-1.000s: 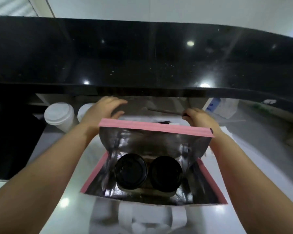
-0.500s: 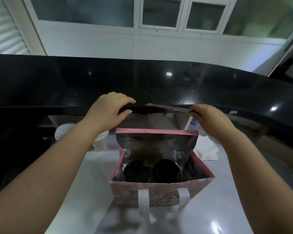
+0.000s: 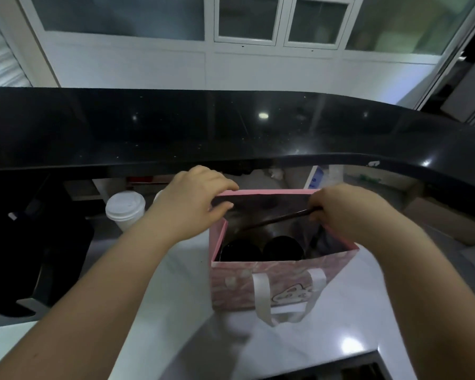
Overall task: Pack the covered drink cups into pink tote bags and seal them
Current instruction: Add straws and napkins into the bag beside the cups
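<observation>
A pink tote bag [image 3: 280, 283] with white ribbon handles stands open on the white counter [image 3: 313, 338]. Two cups with black lids [image 3: 283, 246] sit side by side inside it. My left hand [image 3: 192, 198] grips the left end of the bag's far flap. My right hand [image 3: 343, 207] holds the flap's right end and pinches a thin dark stick [image 3: 280, 219] that slants across the opening. The flap's silver lining faces me.
A white-lidded paper cup [image 3: 125, 209] stands left of the bag, with a second one partly hidden behind my left wrist. A raised black counter ledge [image 3: 231, 127] runs across behind. A dark machine [image 3: 39, 242] occupies the left.
The view has pulled back and the bag's pink front now shows. Both hands have come down and toward me, bringing the far flap over the opening. The stick now slants into the bag.
</observation>
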Demonstrator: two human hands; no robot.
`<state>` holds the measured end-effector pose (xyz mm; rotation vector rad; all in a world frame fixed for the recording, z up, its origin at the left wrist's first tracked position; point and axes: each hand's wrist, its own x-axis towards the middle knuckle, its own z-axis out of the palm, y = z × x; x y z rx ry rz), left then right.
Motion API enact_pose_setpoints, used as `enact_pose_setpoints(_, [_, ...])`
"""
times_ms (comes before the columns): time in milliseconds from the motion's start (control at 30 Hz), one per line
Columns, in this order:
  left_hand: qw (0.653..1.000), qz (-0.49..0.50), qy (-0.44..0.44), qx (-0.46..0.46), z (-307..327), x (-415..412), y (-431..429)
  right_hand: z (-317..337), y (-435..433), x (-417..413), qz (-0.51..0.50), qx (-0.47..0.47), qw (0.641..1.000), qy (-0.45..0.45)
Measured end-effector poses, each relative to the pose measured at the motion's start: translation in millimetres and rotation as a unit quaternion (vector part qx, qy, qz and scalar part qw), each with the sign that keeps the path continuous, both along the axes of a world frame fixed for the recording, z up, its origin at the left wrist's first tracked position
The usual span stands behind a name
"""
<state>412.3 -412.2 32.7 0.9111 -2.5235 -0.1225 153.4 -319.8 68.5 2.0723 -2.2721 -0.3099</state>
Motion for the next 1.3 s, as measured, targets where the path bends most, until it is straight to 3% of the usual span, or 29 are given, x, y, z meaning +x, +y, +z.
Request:
enact_pose_setpoints(100, [1.0, -0.02, -0.002, 0.019, -7, -3, 11, -18, -12, 25, 0.004, 0.027, 0.998, 0.055])
enact_pose_setpoints(233, [0.999, -0.024, -0.004, 0.031, -15, -5, 20, -40, -22, 32, 0.036, 0.017, 0.999, 0.013])
enact_pose_setpoints(367, [1.0, -0.018, 0.008, 0.018, -17, -13, 25, -43, -8, 13, 0.02, -0.037, 0.996, -0.085])
enact_pose_setpoints(567, [0.999, -0.04, -0.022, -0.018, 4, -57, 21, -11, 19, -11, 0.01, -0.157, 0.955, -0.253])
enact_pose_setpoints(1000, [0.956, -0.127, -0.21, -0.162, 36, -218, -5, 37, 58, -91, -0.107, -0.218, 0.945, -0.219])
enact_pose_setpoints(1300, [0.93, -0.192, -0.274, -0.151, 26, -282, -40, -13, 52, -150, -0.128, -0.191, 0.945, -0.232])
